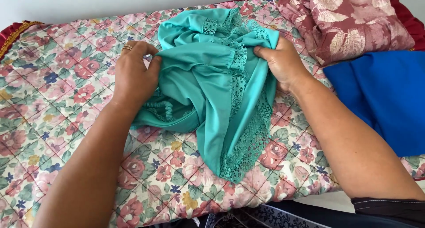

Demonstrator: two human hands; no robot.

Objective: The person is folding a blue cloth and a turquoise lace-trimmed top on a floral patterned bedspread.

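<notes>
A teal garment [212, 86] with lace trim lies bunched on a floral quilted bedspread [53, 104]. My left hand [133, 73], wearing a ring, grips the garment's left side near a gathered elastic edge. My right hand [283, 62] pinches the garment's upper right edge by the lace. A pointed lace-edged part hangs down toward the near edge of the bed, between my forearms.
A blue cloth [380, 95] lies folded at the right. Behind it sits a maroon fabric with pale leaf patterns [349, 19]. A red bed border with gold trim [13, 31] shows at the far left, with a pale wall behind.
</notes>
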